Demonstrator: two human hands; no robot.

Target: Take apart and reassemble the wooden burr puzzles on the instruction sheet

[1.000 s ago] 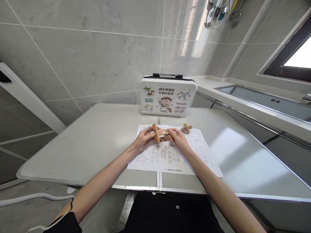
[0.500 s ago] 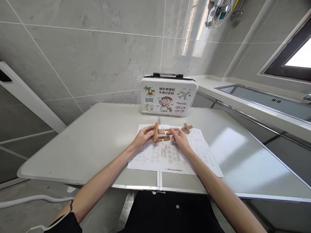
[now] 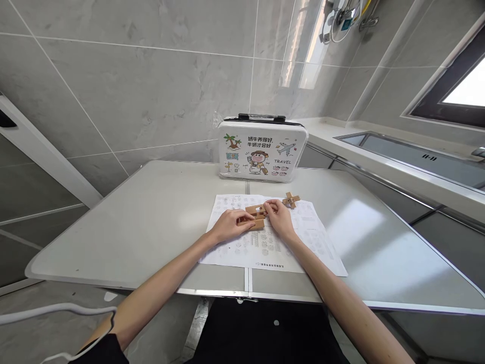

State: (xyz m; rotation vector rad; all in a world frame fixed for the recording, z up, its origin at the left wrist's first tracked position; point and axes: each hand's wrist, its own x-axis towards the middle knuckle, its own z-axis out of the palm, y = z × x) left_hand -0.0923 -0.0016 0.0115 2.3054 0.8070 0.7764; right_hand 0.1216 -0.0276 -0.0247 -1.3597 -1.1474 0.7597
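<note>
Both hands meet over a printed instruction sheet (image 3: 299,242) on a grey folding table (image 3: 151,222). My left hand (image 3: 227,226) is closed on a wooden puzzle stick that lies low against the paper. My right hand (image 3: 278,215) pinches the right end of the notched wooden puzzle pieces (image 3: 255,210) between the hands. A small assembled wooden cross (image 3: 290,200) rests on the sheet just beyond my right hand, untouched.
A white cartoon-printed case (image 3: 262,150) with a black handle stands at the table's back edge against the tiled wall. A counter with a steel sink (image 3: 417,156) runs along the right. A white cable (image 3: 45,311) lies on the floor at lower left.
The stick that stood upright in my left hand has been brought down flat to the paper, and my left hand has dropped and shifted slightly right. My right hand stays on the pieces.
</note>
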